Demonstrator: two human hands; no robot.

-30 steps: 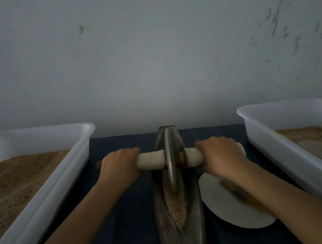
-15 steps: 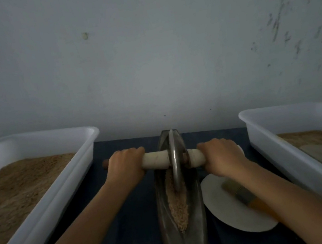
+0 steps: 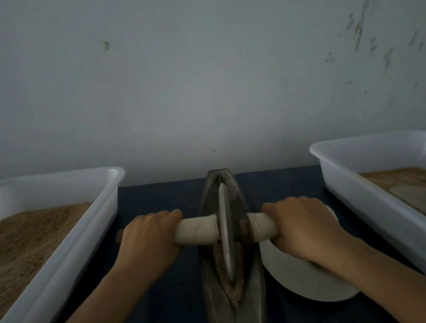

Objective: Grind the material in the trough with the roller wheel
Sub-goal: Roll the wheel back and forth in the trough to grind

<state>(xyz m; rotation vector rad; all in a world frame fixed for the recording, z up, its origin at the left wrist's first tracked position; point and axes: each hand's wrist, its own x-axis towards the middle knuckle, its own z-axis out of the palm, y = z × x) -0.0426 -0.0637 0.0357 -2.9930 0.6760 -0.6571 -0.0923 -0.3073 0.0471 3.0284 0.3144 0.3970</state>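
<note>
Two white plastic tubs flank the work: the left tub [image 3: 52, 240] holds coarse brown granular matter nearly to the rim, the right tub [image 3: 378, 205] holds similar brown matter with a flatter, paler patch on top (what that patch is, cannot tell). Both sit on a dark blue cloth [image 3: 174, 319] against a pale, scuffed wall [image 3: 194, 81]. Between the tubs, running away from the person, lies the narrow boat-shaped metal trough [image 3: 255, 307]. Just right of it, touching or nearly so, a white plate [image 3: 292, 274] lies flat, partly hidden under the right forearm. The roller wheel [image 3: 227, 228] stands upright on edge in the trough's groove, about midway along it, its pale axle handle [image 3: 197, 232] crossing the trough level from side to side. The left hand [image 3: 149, 240] is clenched around the left end of the axle, knuckles up; the right hand [image 3: 302, 220] grasps the right end the same way. Brown ground material [image 3: 236, 288] lies in the groove beneath and just nearer than the wheel, tapering toward the near end.
</note>
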